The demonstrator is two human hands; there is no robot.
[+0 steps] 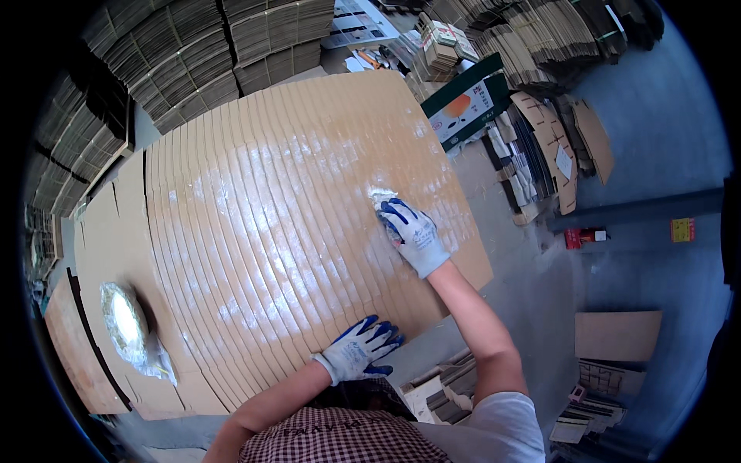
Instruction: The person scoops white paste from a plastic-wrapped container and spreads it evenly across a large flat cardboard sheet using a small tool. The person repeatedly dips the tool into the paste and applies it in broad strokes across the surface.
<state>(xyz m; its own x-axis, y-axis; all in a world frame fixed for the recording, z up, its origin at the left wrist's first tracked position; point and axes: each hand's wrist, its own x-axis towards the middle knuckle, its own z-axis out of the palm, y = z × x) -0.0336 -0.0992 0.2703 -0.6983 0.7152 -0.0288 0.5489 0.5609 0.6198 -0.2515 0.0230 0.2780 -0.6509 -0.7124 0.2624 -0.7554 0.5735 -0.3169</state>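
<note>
Overlapping brown cardboard sheets (255,208) lie fanned out in front of me, with wet whitish smears shining along their exposed strips. My right hand (413,231), in a white glove with blue fingertips, curls around a small applicator (381,196) coated in white paste. It is pressed against the right part of the sheets, and its exact kind is hidden by the fingers. Gloved the same way, my left hand (360,349) rests with fingers spread on the near edge of the sheets. A plastic-lined round bowl of white paste (123,320) sits at the left, out of reach of both hands.
Bundled cardboard stacks (177,69) stand behind and to the left. A dark green printed box panel (467,104) leans at the far right, near more folded cardboard (532,54). Cardboard pieces (617,336) and a small red box (573,238) are on the right.
</note>
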